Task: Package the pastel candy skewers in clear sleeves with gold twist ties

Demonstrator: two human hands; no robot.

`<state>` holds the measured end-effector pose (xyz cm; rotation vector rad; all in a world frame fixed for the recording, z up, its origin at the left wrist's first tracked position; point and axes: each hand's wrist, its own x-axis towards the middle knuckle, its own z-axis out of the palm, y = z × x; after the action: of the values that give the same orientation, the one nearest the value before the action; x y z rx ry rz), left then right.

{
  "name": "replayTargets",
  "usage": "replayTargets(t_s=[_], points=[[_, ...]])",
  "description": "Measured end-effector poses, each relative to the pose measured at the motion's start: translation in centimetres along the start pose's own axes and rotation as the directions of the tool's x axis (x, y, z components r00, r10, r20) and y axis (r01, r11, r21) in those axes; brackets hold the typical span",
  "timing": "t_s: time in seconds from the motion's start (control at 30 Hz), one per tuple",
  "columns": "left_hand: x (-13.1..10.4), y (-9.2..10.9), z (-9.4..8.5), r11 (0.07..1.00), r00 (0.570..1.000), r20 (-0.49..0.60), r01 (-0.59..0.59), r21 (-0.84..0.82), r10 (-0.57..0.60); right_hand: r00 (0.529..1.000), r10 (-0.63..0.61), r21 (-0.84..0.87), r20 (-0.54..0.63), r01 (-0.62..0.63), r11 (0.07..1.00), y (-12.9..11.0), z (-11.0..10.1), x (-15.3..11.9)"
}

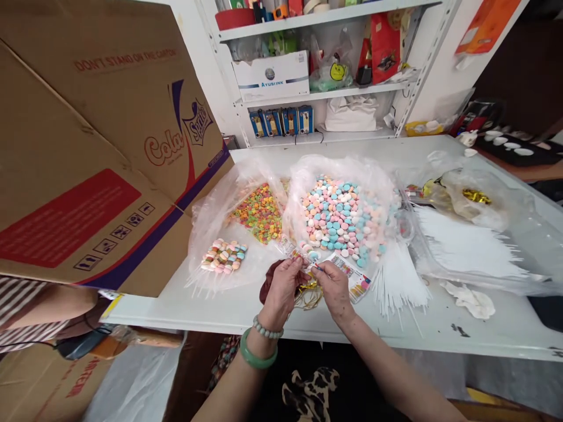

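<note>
Close together over the table's front part, both my hands are closed. My left hand (284, 284) pinches a small clear printed wrapper (287, 247). My right hand (335, 287) has its fingertips pressed together at the wrapper's near end; a small blue bit shows there, too small to name. Beneath the hands lie gold twist ties (309, 298) and a dark reddish-brown item (269, 280), partly hidden by my left hand. More printed wrappers (358, 281) lie beside my right hand. Behind them is a clear bag of pastel candies (336, 217).
A bag of small multicoloured rings (260, 214) and strung candies on white sticks (224, 256) lie left. White sticks (400, 278) lie right, near a larger stick bundle (466, 243). A large carton (109, 146) stands left; shelves (325, 94) rise behind.
</note>
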<state>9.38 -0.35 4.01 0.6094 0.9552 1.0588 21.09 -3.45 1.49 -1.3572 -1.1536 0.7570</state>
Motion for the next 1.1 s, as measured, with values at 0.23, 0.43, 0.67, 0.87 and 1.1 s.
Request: replayTargets(t_s=[0.23,0.43,0.67,0.87,1.1], points=[[2.5,1.3,-2.7,0.998,0.999,-0.034,0.038,-0.043,-0.039,0.984,0.039,0.093,0.172,-0.056,0.994,0.5,-1.5,0.7],[4.2,1.9,-3.6,0.999,0.993,-0.121,-0.02,-0.047,0.014,0.952,0.219,0.227,0.214,-0.267,0.937,1.9,-3.3,2.1],[5.3,2.5,-3.2,0.997,0.99,-0.141,-0.036,-0.065,0.027,0.913,0.354,0.312,0.204,-0.403,0.86,1.9,-6.8,2.8],[5.3,1.8,-1.0,0.997,0.989,-0.129,-0.072,-0.023,0.069,0.664,0.529,0.488,0.528,-0.747,0.451,2.3,-6.0,2.3],[4.3,-0.5,1.0,0.971,0.985,-0.077,-0.135,0.195,0.152,0.819,0.524,0.495,0.233,-0.564,0.661,2.0,-3.5,3.0]])
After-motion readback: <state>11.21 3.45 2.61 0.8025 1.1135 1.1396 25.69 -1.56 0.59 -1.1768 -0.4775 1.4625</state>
